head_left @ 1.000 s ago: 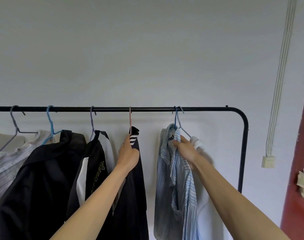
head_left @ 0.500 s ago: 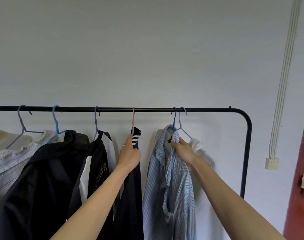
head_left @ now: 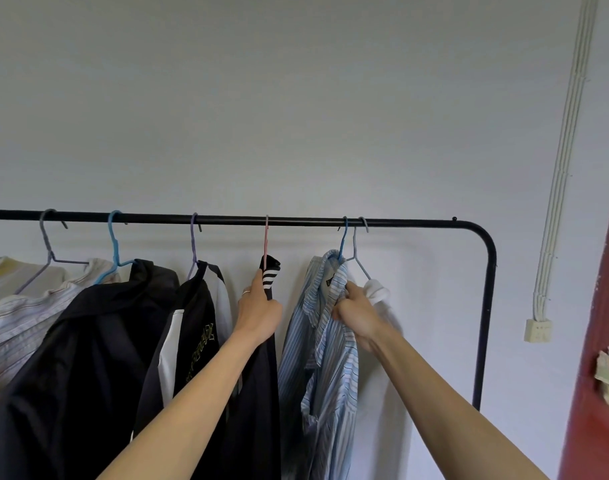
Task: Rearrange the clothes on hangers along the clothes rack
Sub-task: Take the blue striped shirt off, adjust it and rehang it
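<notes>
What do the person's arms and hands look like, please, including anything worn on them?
The left forearm and right forearm are bare, with no sleeves, watch or bracelet in view. The left hand wears a thin pale ring on one finger; the right hand shows no ring or glove.

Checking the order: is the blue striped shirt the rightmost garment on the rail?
No, a white garment hangs just right of the blue striped shirt on the rail.

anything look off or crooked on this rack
The blue striped shirt hangs bunched and lopsided, its collar crumpled in the right hand. Its blue hanger crowds the grey hanger of the white garment at the right end of the rail.
</notes>
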The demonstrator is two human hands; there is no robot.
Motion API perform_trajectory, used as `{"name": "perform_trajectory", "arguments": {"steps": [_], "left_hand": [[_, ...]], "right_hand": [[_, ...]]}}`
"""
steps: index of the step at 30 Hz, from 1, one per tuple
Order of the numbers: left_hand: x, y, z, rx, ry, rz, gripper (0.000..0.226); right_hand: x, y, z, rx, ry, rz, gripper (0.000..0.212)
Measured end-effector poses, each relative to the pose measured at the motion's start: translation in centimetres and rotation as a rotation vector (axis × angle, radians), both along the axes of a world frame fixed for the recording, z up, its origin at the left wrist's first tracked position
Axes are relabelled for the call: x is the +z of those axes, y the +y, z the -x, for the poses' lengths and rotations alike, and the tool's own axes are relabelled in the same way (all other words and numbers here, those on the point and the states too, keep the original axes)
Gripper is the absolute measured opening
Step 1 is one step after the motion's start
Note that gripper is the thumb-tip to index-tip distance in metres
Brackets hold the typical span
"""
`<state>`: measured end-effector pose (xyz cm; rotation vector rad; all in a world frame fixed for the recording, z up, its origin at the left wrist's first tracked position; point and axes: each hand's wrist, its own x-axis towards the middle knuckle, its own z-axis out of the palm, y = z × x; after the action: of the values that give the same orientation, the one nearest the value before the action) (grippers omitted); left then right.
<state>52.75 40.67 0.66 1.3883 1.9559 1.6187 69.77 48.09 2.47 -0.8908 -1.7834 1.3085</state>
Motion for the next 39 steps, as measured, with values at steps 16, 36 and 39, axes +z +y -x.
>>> {"name": "perform_trajectory", "arguments": {"steps": [16, 36, 39], "left_hand": [[1.4, -2.8, -4.7, 0.233, 0.509, -0.072, 0.081], [-1.2, 7.1, -11.8, -0.122, -0.059, 0.111, 0.055], [-1.1, 7.1, -12.4, -0.087, -0.13, 0.055, 0.057]], "right_hand": [[-0.3, -3.3, -4.1, 0.007, 0.204, -0.095, 0.061], [-0.5, 3.0, -7.2, -0.416, -0.62, -0.385, 0.034], [0.3, 3.8, -6.5, -0.402, -0.638, -0.43, 0.025]]}}
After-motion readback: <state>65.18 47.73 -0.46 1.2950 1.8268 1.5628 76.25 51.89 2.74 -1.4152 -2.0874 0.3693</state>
